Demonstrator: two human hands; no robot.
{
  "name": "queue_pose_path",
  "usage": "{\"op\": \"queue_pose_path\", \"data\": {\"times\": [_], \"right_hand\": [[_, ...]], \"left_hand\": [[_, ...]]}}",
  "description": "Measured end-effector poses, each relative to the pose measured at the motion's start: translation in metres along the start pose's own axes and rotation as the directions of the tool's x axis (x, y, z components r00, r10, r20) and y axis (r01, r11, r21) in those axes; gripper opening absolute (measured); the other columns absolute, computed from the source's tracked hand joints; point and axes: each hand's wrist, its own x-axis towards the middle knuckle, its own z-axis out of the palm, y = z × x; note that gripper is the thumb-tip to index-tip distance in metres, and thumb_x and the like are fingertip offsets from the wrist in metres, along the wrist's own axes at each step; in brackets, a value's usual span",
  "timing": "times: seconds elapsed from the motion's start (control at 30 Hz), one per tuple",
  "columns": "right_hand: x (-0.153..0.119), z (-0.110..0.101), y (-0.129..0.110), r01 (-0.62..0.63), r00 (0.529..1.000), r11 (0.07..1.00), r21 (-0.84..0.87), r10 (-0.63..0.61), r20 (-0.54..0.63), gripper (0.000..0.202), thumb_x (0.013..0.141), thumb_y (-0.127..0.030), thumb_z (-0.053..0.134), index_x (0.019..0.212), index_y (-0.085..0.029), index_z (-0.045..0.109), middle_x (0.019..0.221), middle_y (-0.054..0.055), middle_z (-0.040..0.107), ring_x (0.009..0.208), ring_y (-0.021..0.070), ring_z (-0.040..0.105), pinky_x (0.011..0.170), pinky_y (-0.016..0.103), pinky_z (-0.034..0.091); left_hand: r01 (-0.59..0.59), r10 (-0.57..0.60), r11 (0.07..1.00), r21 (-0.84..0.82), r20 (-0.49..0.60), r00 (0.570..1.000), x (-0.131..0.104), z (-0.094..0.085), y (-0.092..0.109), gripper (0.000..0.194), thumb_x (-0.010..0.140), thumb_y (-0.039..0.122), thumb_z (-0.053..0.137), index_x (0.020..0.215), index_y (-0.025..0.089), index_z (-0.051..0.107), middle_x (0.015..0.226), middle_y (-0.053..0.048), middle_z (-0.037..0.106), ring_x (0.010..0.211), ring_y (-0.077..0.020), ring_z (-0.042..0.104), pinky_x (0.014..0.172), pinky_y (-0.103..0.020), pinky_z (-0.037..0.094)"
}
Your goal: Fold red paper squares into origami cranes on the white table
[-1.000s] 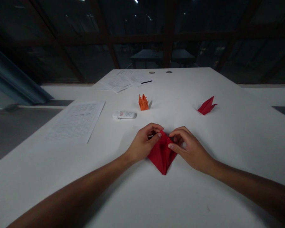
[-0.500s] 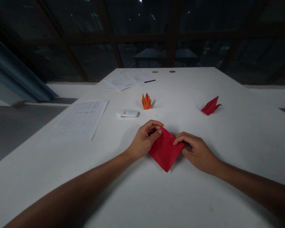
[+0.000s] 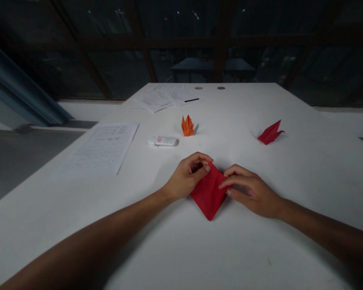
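A sheet of red origami paper (image 3: 208,195), folded into a diamond, lies in front of me with one corner pointing my way. My left hand (image 3: 189,175) pinches its far left edge between thumb and fingers. On the right side, my right hand (image 3: 249,189) has its thumb and fingers closed about the right corner, which is partly hidden. Beyond my hands stands an orange folded paper crane (image 3: 187,126). A red paper crane (image 3: 270,133) rests farther off to the right.
All of this is on a white table (image 3: 245,249). A white correction-tape-like oblong item (image 3: 163,141) lies left of the orange crane. Printed sheets (image 3: 103,149) are at the left, with more papers (image 3: 160,98) and a black pen (image 3: 191,100) at the back.
My right fingers have shifted on the right corner, with the thumb now on top, and that side of the red paper looks narrower. My left hand keeps its pinch.
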Motion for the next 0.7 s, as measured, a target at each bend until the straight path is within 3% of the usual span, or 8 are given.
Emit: {"op": "queue_pose_path", "data": {"times": [0.1,0.17,0.27,0.33,0.47,0.7], "right_hand": [[0.0,0.0,0.001,-0.026,1.0,0.999,0.039,0.026,-0.005,0.015,0.097,-0.024,0.06,0.104,-0.027,0.074,0.114,0.007,0.058,0.106,0.0207,0.06,0.093,0.035,0.051],[0.001,0.005,0.001,-0.055,0.995,0.994,0.098,0.062,-0.074,0.015,0.096,-0.027,0.064,0.108,-0.028,0.072,0.121,0.007,0.056,0.116,0.0224,0.057,0.101,0.037,0.047],[0.005,0.014,0.0,-0.115,0.969,0.955,0.273,0.168,-0.179,0.038,0.092,-0.03,0.07,0.128,-0.03,0.06,0.131,0.007,0.055,0.12,0.0227,0.056,0.105,0.04,0.045],[0.008,0.019,-0.002,-0.179,0.955,0.893,0.413,0.258,-0.144,0.051,0.091,-0.029,0.071,0.138,-0.029,0.049,0.121,0.006,0.062,0.108,0.0203,0.062,0.095,0.037,0.05],[0.011,0.021,-0.002,-0.291,0.926,0.805,0.517,0.374,-0.061,0.037,0.093,-0.032,0.069,0.126,-0.024,0.056,0.084,-0.002,0.066,0.072,0.0146,0.061,0.066,0.027,0.048],[0.009,0.02,0.003,-0.269,0.899,0.799,0.538,0.409,-0.157,0.025,0.092,-0.034,0.07,0.115,-0.026,0.062,0.091,0.001,0.071,0.078,0.0162,0.065,0.069,0.028,0.049]], "left_hand": [[-0.019,0.019,1.0,0.0,0.006,1.0,0.0,0.001,0.001,0.02,0.091,0.03,0.069,0.106,0.017,0.065,0.092,-0.002,0.064,0.079,-0.0121,0.059,0.073,-0.024,0.044],[-0.039,0.039,0.999,-0.004,0.0,0.999,0.001,0.004,0.002,0.019,0.091,0.028,0.069,0.105,0.016,0.065,0.092,-0.003,0.065,0.08,-0.0121,0.06,0.074,-0.024,0.044],[-0.055,0.055,0.998,-0.023,-0.004,0.998,0.001,0.008,0.003,0.019,0.091,0.028,0.069,0.106,0.016,0.065,0.092,-0.003,0.067,0.08,-0.0121,0.06,0.074,-0.024,0.045],[-0.062,0.061,0.997,-0.036,-0.009,0.998,0.0,0.01,0.004,0.02,0.092,0.029,0.069,0.106,0.016,0.065,0.092,-0.003,0.067,0.08,-0.0123,0.061,0.074,-0.024,0.045],[-0.067,0.067,0.996,-0.052,-0.004,0.998,-0.001,0.009,0.003,0.022,0.092,0.031,0.07,0.107,0.016,0.065,0.093,-0.004,0.066,0.081,-0.0122,0.06,0.073,-0.024,0.044],[-0.013,0.019,0.999,-0.052,0.103,0.994,-0.002,0.007,0.003,0.045,0.083,0.028,0.079,0.122,0.021,0.057,0.103,-0.005,0.064,0.085,-0.0145,0.061,0.075,-0.026,0.045]]}}
